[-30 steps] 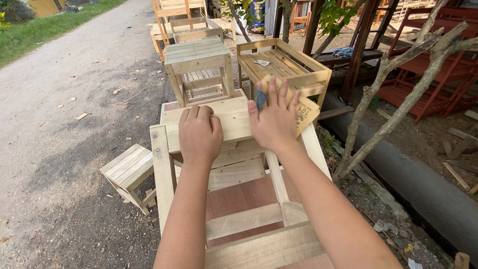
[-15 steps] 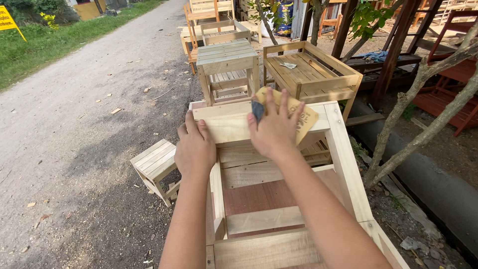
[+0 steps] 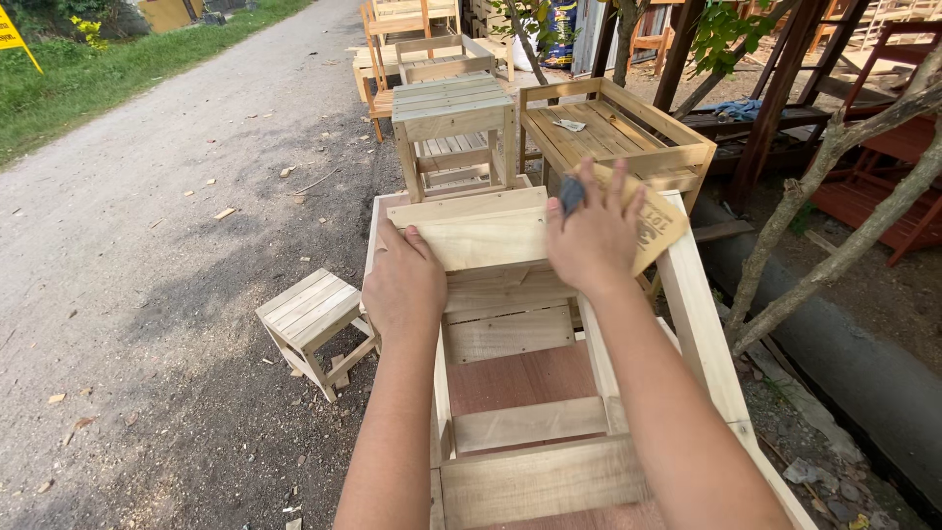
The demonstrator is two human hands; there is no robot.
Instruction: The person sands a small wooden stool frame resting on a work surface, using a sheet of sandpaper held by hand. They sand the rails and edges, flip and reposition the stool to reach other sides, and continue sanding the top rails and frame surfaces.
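A pale wooden frame piece (image 3: 510, 324) of bare planks lies in front of me, with a reddish panel inside it. My left hand (image 3: 404, 285) rests flat on the left end of its top board (image 3: 471, 236), steadying it. My right hand (image 3: 594, 240) presses a folded sheet of brown sandpaper (image 3: 655, 224) against the right end of that same board, fingers spread over the paper.
A small wooden stool (image 3: 312, 319) stands on the ground to the left. Beyond the frame are a slatted stool (image 3: 453, 128), a shallow wooden tray table (image 3: 613, 132) and more furniture. A gravel road (image 3: 147, 177) runs left; tree trunks (image 3: 834, 226) and a kerb lie right.
The view shifted so the frame sits more central. My right hand and the sandpaper slid right along the top board; my left hand stayed on the board's left end.
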